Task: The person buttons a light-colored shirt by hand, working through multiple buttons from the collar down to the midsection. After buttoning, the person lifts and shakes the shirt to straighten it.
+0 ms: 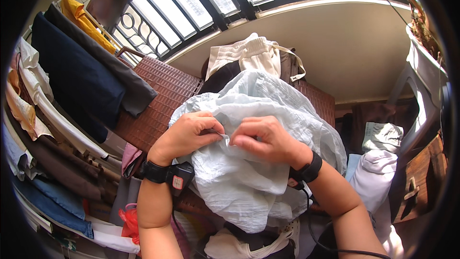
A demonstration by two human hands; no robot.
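A thin, pale blue-white cloth garment (237,180) lies crumpled across a brown woven-look table (154,75) and hangs over its front edge. My left hand (190,133) pinches a small fold of this fabric between thumb and fingertips. Close beside it, my right hand (264,138) has thumb and forefinger together at the same fold. Both hands are above the middle of the garment. Beyond it lie cream drawstring trousers (258,55) on top of a dark cloth (222,77). Each wrist bears a black strap with a small device.
Clothes hang at the left, among them dark blue trousers (75,75) and a yellow garment (82,18). Rolled white clothes (375,172) stand at the right near a wooden piece (420,180). A red plastic bag (129,223) is low at left. A cable runs by my right arm.
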